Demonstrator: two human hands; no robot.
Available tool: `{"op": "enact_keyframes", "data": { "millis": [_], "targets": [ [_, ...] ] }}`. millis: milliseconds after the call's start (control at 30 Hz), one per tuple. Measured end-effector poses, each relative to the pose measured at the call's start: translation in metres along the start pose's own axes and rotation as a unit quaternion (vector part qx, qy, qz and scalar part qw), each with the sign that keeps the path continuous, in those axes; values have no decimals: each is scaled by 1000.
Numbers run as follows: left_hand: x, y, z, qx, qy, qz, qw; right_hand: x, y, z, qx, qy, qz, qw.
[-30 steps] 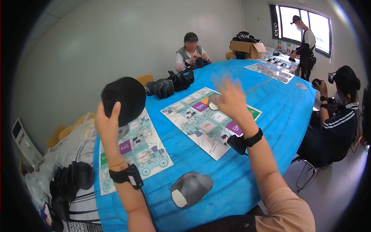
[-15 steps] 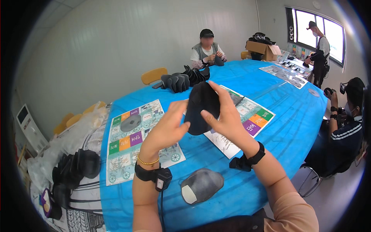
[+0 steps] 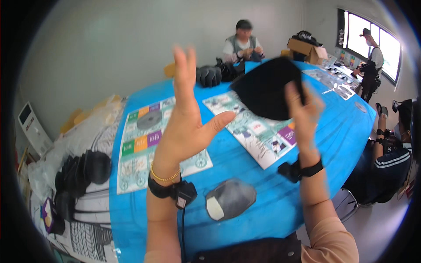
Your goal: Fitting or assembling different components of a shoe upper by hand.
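Observation:
My right hand [image 3: 305,107] grips a black, smooth, curved piece [image 3: 269,90] by its right edge, thumb on the near face. The piece is held up over the table, broad face toward me. Raised to the left of it, my left hand [image 3: 186,109] is open and holds nothing, thumb stretched toward the piece but apart from it. Both hands are somewhat blurred. On the blue cloth between my forearms lies a flat grey rounded piece [image 3: 234,197] with a white patch [image 3: 214,208] at one end.
Printed sheets [image 3: 164,162] lie on the blue-covered table [image 3: 245,232], one bearing a grey disc [image 3: 149,119]. Black curved pieces stand in rows at the back [image 3: 208,76] and at left [image 3: 83,175]. Co-workers sit across [image 3: 243,46] and at right [image 3: 390,162]; another stands by the window [image 3: 370,65].
My left hand has come off the black piece and risen. My right hand has carried the piece up and to the right, turning its broad face toward me. The view has shifted slightly.

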State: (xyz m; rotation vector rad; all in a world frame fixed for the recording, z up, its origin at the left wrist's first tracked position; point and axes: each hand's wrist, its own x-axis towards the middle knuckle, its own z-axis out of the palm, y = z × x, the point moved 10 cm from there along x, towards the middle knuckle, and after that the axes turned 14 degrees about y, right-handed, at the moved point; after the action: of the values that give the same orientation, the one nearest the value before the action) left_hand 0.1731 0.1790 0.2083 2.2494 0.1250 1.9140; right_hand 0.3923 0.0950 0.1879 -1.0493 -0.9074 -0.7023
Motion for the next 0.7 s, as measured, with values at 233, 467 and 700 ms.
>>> {"op": "enact_keyframes", "data": {
  "millis": [233, 467, 700],
  "targets": [
    [-43, 9, 36, -299, -381, -267, 833, 6, 41, 7, -56, -90, 18, 994],
    [-10, -26, 29, 33, -9, 5, 999, -29, 7, 39, 2, -236, 44, 971],
    [-21, -34, 51, -14, -5, -103, 995, -53, 27, 47, 100, -309, 242, 914]
  ]
}}
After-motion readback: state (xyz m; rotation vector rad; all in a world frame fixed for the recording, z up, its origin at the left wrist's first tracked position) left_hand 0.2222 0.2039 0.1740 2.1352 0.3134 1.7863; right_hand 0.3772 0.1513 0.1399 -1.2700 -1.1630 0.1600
